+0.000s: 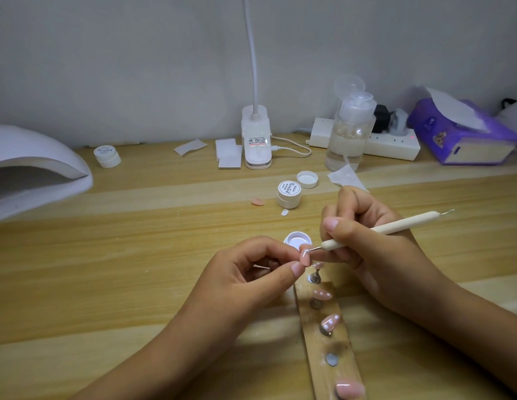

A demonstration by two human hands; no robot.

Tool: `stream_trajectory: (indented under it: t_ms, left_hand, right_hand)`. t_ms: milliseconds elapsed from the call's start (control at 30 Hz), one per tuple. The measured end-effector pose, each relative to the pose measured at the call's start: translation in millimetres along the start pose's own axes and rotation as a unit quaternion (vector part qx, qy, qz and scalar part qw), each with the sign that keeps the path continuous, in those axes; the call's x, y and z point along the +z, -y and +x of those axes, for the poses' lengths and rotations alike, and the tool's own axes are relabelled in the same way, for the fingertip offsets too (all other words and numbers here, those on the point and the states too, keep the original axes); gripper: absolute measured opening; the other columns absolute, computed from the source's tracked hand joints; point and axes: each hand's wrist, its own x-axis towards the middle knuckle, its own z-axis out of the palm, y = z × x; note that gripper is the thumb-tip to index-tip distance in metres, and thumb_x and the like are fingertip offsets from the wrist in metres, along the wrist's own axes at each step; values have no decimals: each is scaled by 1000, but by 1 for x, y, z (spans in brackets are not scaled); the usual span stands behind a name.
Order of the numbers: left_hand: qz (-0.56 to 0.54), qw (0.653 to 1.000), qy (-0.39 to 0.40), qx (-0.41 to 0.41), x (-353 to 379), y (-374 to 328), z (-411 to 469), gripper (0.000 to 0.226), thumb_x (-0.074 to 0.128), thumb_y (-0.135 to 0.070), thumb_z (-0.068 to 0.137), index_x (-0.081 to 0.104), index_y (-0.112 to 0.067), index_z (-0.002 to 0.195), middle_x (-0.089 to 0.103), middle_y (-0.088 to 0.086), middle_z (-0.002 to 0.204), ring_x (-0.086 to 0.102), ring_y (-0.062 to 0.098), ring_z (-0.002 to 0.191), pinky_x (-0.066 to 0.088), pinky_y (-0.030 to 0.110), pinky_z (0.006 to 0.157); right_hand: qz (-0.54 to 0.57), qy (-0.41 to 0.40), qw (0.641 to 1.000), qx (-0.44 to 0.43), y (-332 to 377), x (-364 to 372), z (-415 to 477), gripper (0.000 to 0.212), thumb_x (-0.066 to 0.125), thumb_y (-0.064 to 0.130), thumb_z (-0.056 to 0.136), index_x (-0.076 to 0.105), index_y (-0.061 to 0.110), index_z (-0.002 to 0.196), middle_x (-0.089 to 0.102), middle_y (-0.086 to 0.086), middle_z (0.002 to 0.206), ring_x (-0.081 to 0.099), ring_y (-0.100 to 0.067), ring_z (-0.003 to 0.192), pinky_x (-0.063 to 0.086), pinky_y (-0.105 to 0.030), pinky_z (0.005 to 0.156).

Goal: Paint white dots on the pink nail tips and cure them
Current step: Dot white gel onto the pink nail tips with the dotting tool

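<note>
My left hand (pixel 251 272) pinches a pink nail tip (pixel 305 257) between thumb and fingers. My right hand (pixel 364 241) grips a cream dotting tool (pixel 396 226), and its metal point touches that tip. Just behind them stands an open pot of white gel (pixel 297 239). A wooden holder strip (pixel 318 345) runs toward me below the hands, carrying several pink nail tips on stands; one tip (pixel 331 321) bears white dots, another (pixel 323 294) has small ones. The white curing lamp (pixel 35 168) sits at the far left.
A closed gel jar (pixel 289 194), a loose lid (pixel 307 179) and a stray pink tip (pixel 257 201) lie mid-table. Behind are a clip lamp base (pixel 256 140), a pump bottle (pixel 351 131), a power strip (pixel 393 145), wipes (pixel 229 153), another jar (pixel 107 156) and a purple tissue pack (pixel 465 134).
</note>
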Motion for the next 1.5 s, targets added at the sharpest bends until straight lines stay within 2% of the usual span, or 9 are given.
stream_trajectory:
  t_ms: [200, 467, 667, 833, 967, 1067, 1167, 1333, 1500]
  left_hand:
    - [3, 1000, -6, -6, 0, -1, 0, 8, 71, -24, 77, 74, -18, 80, 62, -14, 68, 52, -4, 60, 38, 6, 58]
    - [17, 1000, -2, -2, 0, -1, 0, 7, 71, -23, 78, 75, -17, 80, 63, -11, 70, 51, -2, 61, 38, 8, 59]
    - [25, 1000, -3, 2, 0, 1, 0, 6, 72, -21, 78, 75, -17, 81, 62, -9, 70, 51, 1, 62, 38, 9, 59]
    - [28, 1000, -3, -4, -1, 1, -1, 6, 71, -21, 79, 75, -18, 82, 68, -10, 76, 57, -1, 69, 41, 9, 63]
    - [8, 1000, -19, -19, -1, 0, -1, 11, 70, -26, 78, 75, -19, 84, 73, 0, 84, 60, 2, 76, 44, 11, 68]
    - [-20, 999, -45, -21, -1, -4, 0, 8, 78, -26, 76, 76, -22, 83, 74, -5, 84, 63, -2, 77, 45, 8, 69]
    - [-41, 996, -71, -20, -2, -6, 0, 17, 70, -35, 70, 76, -25, 83, 74, -9, 87, 60, -6, 72, 44, 6, 66]
    - [-52, 995, -82, -29, -4, -2, 2, 9, 77, -31, 75, 76, -27, 83, 74, -10, 92, 60, -5, 76, 46, 9, 67]
    - [-54, 995, -84, -28, -4, 0, 3, 10, 68, -30, 76, 76, -29, 82, 74, -9, 95, 61, -5, 77, 47, 9, 68]
  right_hand:
    - [9, -25, 1000, 6, 2, 2, 0, 26, 59, 7, 78, 49, 18, 57, 38, -7, 55, 46, -6, 46, 56, -25, 56]
    - [28, -15, 999, 5, 3, 4, 0, 29, 62, 8, 80, 51, 21, 56, 46, 2, 54, 50, -5, 46, 57, -27, 56]
    - [22, 1, 1000, 9, 2, 0, 0, 22, 68, 25, 73, 52, 22, 58, 44, 3, 54, 48, -5, 48, 58, -30, 59]
    - [-20, -20, 999, -30, -1, -6, 0, 24, 75, 41, 78, 57, 25, 75, 26, 0, 53, 32, -6, 44, 55, -34, 85]
    - [-81, -50, 993, -75, -2, -13, 3, 22, 77, 46, 74, 66, 30, 83, 60, 10, 70, 56, -6, 65, 52, -36, 95]
    - [-141, -58, 983, -101, -1, -15, 5, 17, 68, 36, 82, 74, 26, 94, 71, 9, 96, 63, -7, 89, 51, -21, 86]
    - [-234, -54, 965, -106, -2, -13, 5, 19, 60, 38, 84, 75, 26, 87, 66, 15, 75, 56, -3, 74, 46, -12, 74]
    - [-326, -24, 942, -75, -7, -12, 4, 17, 61, 39, 86, 71, 26, 83, 67, 3, 79, 57, -10, 72, 46, -16, 72]
    - [-335, -21, 939, -68, -9, -13, 6, 14, 61, 33, 88, 71, 24, 84, 69, 0, 83, 58, -21, 78, 47, -26, 73]
